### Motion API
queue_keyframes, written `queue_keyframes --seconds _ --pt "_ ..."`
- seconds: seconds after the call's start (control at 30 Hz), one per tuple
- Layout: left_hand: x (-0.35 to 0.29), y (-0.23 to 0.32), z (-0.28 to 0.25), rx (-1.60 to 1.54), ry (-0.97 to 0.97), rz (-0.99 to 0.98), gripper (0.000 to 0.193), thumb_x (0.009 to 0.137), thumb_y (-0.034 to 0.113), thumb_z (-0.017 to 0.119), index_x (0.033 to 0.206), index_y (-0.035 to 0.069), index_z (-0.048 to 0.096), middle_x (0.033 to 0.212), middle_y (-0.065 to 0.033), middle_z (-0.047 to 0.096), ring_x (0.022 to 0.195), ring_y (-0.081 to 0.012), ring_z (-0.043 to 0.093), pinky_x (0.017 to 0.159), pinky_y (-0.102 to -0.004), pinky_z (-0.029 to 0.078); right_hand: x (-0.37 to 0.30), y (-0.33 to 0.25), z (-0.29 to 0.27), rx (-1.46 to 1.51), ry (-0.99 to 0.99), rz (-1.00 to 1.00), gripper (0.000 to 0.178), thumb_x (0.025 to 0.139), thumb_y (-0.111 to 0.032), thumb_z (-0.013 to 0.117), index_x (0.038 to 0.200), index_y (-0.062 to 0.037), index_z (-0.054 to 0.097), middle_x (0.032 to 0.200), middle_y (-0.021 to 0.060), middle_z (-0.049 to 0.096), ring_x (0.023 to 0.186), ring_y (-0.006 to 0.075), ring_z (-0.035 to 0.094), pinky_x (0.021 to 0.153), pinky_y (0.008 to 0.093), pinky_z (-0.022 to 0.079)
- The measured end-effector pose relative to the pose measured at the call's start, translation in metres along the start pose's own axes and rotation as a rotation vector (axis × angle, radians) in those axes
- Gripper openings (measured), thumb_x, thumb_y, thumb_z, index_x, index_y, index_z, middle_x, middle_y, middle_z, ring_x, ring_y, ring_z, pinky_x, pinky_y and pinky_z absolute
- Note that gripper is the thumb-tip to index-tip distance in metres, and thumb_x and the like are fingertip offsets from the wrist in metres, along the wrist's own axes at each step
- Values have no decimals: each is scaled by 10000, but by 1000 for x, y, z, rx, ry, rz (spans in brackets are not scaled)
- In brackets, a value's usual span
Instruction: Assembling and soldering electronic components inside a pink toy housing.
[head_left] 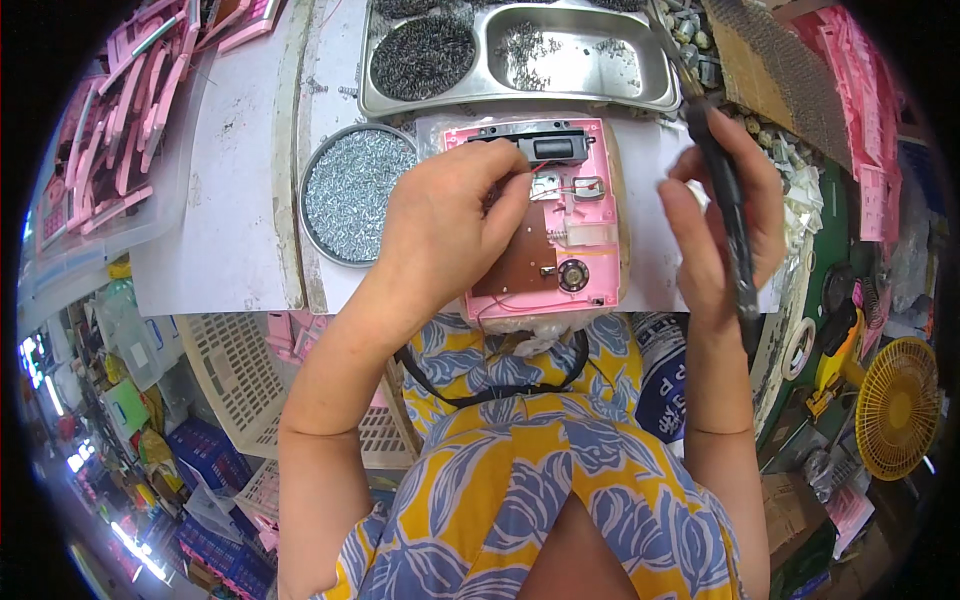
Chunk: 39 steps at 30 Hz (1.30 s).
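A pink plastic case half (612, 205) lies before me, with a brown circuit board (520, 262), a small round speaker (573, 275), thin wires and a black plastic part (556, 147) along its far edge. Over its left side is my left hand (450, 205), fingers pinched together near the black part; anything between the fingertips is hidden. To the right of the case, my right hand (735, 215) is raised and grips a long black-handled tool (722, 165). The tool's thin dark shaft points up and away, toward the metal tray; its exact kind is unclear.
A round dish of small silver screws (358, 195) stands left of the case. Behind it sits a metal tray (580, 100) with dark screws in its compartments. Pink casings (130, 110) fill a clear bin at far left. A yellow fan (897, 408) is at right.
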<state>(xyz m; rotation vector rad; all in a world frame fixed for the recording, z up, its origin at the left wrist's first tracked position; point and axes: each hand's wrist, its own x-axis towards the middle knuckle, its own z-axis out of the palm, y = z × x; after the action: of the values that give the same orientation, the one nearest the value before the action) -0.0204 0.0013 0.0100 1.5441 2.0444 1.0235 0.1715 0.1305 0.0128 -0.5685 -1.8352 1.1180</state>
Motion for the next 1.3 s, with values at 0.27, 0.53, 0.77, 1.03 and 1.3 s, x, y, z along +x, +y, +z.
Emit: queue_keyframes --seconds 0.27,0.53,0.77,1.03,1.3 --pt "-7 -9 20 9 180 -14 73 846 72 717 859 3 696 805 -69 556 629 -168 554 588 -294 457 -25 -10 -30 -19 -203 56 320 833 -45 771 1126 33 667 942 89 707 772 114 623 702 230 487" --pt "-7 -12 21 8 220 20 67 836 64 717 853 4 693 787 -67 553 618 -167 546 567 -293 435 -18 3 -19 -103 -316 -133 256 790 -71 782 1019 -2 692 763 82 685 582 131 581 531 246 438" --pt "-9 -11 21 -10 213 4 62 834 53 719 865 8 690 815 -68 574 630 -159 566 578 -288 453 -16 6 -15 -142 -335 -146 244 776 -64 774 1002 -17 692 706 71 657 543 140 560 511 256 422" --pt "-7 -11 23 25 239 18 43 813 125 715 809 85 702 830 -57 613 648 -239 626 558 -352 497 -16 6 -14 -124 -334 -137 238 774 -57 772 994 -8 695 696 73 652 533 142 553 502 258 414" --pt "-6 -10 24 42 270 20 47 813 121 714 807 77 702 831 -60 621 642 -246 630 558 -356 501 -13 9 -8 -132 -338 -155 232 772 -56 779 985 -11 700 679 74 638 527 160 548 499 273 414"
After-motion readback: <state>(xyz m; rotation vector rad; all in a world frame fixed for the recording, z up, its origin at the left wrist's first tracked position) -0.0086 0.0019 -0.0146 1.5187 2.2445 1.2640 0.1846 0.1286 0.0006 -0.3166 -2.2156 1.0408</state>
